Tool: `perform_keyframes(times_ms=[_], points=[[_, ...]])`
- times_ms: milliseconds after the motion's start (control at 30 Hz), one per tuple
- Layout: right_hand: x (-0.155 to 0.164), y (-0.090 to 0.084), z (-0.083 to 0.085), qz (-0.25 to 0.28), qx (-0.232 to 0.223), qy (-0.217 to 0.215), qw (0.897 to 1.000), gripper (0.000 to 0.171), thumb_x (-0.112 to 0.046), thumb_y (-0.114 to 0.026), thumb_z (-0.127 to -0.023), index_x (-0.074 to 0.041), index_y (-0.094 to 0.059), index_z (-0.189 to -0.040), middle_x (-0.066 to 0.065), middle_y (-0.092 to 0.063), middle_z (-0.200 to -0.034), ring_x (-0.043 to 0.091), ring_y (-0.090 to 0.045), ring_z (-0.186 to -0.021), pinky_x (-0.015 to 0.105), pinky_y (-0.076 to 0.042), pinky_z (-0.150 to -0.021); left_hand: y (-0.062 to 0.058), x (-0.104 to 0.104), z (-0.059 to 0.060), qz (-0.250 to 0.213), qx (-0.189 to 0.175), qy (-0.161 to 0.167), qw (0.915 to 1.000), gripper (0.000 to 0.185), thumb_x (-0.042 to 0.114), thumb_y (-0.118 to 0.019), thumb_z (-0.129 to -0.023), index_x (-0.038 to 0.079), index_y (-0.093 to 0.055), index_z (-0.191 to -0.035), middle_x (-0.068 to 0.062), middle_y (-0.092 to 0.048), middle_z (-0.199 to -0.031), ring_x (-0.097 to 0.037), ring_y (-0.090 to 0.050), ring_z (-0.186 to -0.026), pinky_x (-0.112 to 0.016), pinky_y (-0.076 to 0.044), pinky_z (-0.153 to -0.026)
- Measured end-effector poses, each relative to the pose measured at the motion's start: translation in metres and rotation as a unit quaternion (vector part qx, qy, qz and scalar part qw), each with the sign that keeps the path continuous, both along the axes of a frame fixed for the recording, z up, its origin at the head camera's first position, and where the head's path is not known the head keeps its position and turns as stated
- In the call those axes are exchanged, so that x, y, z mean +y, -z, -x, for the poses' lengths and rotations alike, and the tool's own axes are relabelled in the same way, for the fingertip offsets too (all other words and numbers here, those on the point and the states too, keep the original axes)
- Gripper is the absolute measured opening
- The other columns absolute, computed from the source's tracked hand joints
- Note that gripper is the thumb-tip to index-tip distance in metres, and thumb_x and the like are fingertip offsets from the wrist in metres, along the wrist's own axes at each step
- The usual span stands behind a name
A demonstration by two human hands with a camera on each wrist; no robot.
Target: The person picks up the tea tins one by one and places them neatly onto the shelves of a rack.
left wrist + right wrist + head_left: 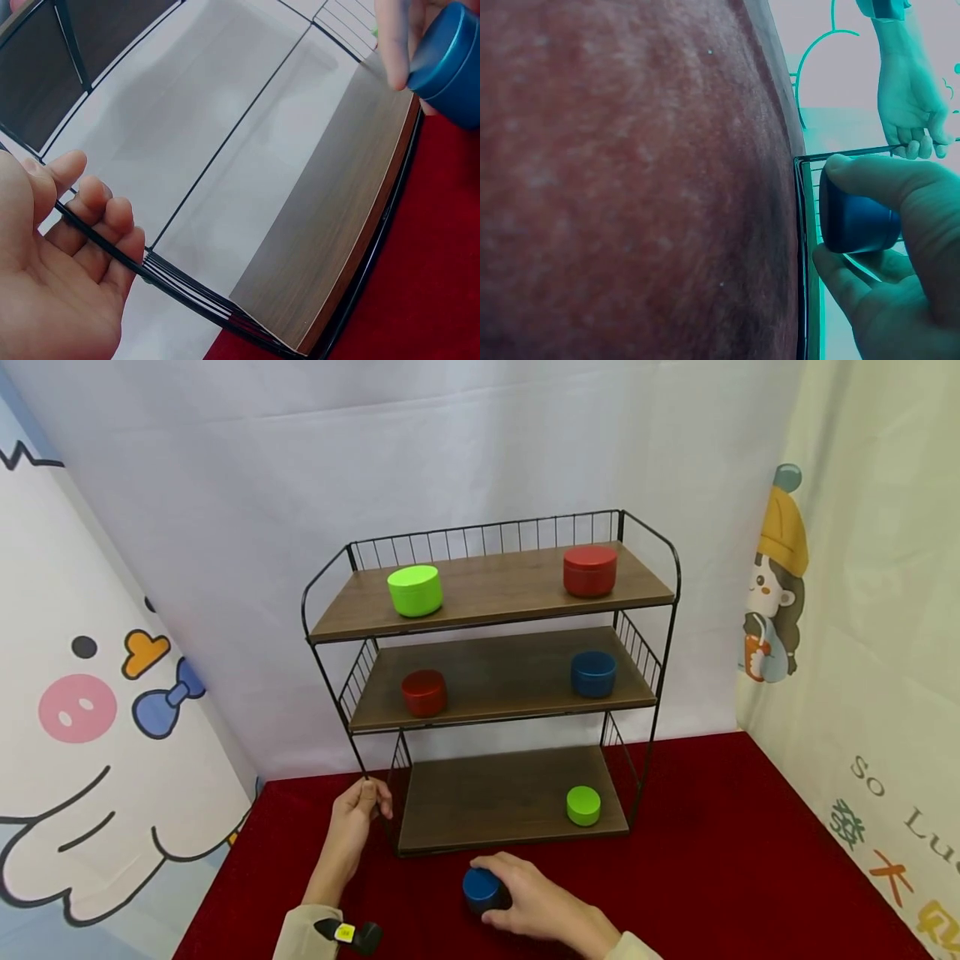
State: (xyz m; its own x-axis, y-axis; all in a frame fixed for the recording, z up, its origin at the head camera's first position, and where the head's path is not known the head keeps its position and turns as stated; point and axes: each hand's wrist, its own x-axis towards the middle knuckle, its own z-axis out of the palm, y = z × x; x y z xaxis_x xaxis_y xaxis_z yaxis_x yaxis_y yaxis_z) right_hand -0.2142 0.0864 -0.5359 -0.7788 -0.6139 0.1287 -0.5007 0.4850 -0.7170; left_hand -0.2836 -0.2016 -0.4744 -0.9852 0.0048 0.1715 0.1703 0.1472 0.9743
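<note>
My left hand [351, 828] grips the thin black left post of a three-tier shelf rack [495, 583], low down beside the bottom board. In the left wrist view the curled fingers [120, 217] wrap around that metal rod. My right hand [538, 897] holds a small round blue tin [480, 887] between thumb and fingers, in front of the bottom shelf. The right wrist view shows the thumb on one side of the blue tin [855, 217] and the fingers on the other. Its lid is on.
The top shelf bears a bright green tin [416, 592] and a red tin [589, 572]. On the middle shelf stand a red tin [424, 693] and a blue tin [593, 674]. A smaller green tin [583, 806] sits at the bottom right. Red cloth [705, 860] covers the table.
</note>
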Motion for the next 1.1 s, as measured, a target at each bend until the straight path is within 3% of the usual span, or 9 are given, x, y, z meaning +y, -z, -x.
perform_keyframes(times_ms=[833,1100], points=[[-0.022,-0.008,0.032,-0.009,0.026,0.009,1.000,0.061,-0.018,-0.079,-0.092,-0.008,-0.052,-0.145,0.007,-0.060,-0.137,0.015,-0.060,-0.120,0.029,-0.054,-0.099,-0.005,0.001,0.000,-0.005,0.011,0.007,0.9999,0.040,0.023,-0.037,-0.113,-0.011,-0.055,-0.103,-0.004,-0.056,-0.078,-0.015,-0.059,-0.075,-0.029,-0.051,-0.081],[-0.029,-0.004,0.041,-0.008,0.024,0.011,1.000,0.062,-0.018,-0.079,-0.092,-0.006,-0.051,-0.146,0.009,-0.058,-0.139,0.017,-0.060,-0.122,0.030,-0.053,-0.101,-0.001,0.002,0.000,0.003,0.004,-0.002,1.0000,0.037,0.020,-0.037,-0.114,-0.009,-0.056,-0.101,-0.005,-0.057,-0.078,-0.016,-0.059,-0.075,-0.028,-0.050,-0.083]])
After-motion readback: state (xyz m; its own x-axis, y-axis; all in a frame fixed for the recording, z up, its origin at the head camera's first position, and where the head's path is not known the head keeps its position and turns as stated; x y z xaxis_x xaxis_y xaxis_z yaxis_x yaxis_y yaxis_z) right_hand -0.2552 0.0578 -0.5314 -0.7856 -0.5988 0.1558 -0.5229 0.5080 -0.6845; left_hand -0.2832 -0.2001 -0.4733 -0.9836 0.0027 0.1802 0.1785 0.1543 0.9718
